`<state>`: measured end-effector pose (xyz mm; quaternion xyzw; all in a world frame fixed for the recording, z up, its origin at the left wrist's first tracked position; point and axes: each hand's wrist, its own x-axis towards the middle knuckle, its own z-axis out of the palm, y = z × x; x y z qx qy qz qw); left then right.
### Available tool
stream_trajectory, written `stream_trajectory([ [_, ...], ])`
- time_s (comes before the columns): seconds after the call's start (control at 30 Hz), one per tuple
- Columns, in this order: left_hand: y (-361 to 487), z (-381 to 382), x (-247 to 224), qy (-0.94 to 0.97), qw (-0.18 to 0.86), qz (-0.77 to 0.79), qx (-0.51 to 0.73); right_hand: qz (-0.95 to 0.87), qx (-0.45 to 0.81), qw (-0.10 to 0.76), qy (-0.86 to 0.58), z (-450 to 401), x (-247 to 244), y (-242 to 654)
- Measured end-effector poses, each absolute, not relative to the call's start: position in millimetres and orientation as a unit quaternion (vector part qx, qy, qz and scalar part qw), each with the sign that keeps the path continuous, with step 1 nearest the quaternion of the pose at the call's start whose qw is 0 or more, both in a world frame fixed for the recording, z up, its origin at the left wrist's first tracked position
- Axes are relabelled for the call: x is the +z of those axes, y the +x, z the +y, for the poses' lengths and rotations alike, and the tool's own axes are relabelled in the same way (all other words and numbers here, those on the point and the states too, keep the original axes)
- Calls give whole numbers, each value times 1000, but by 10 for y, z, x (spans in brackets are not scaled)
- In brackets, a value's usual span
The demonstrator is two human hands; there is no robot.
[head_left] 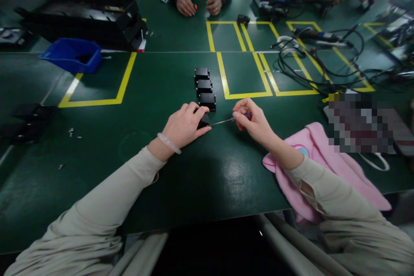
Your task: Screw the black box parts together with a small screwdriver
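Note:
A small black block (203,121) lies on the green table (181,181), with my left hand (185,126) closed around it, thumb in front and fingers over the top. In my right hand (249,120) is a screwdriver (248,115), gripped by its dark purple handle. Its thin shaft points left, and the tip meets the near right corner of the block, by my left thumb. Just beyond my left fingers, three similar black blocks (207,100) stand in a row leading away from me.
A blue bin (75,55) and black trays (129,21) are at the back left. Black parts (27,123) and small screws (71,131) lie left. A pink cloth (310,138) is at right, cables (323,60) beyond. People's hands (213,4) rest across the table.

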<state>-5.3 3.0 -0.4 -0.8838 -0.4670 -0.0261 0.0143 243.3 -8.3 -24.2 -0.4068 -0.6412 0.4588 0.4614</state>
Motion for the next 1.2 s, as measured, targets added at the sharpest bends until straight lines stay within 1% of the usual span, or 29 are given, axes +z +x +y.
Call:
stream_trajectory([
  [0.33,-54,28,-9,-885,16,-465,-25,-645,456,465,-400,-80,-249,2437],
  [0.53,-53,31,-3,-884,8,-467,-25,-643,465,449,-411,-92,-233,2430],
  [0.73,-61,27,6,-883,8,-469,-24,-644,455,467,-400,-85,-242,2431],
  [0.9,-54,24,5,-883,9,-469,-23,-632,475,458,-408,-80,-266,2426],
  [1.2,-56,27,4,-884,13,-466,-23,-636,464,463,-407,-86,-247,2425],
])
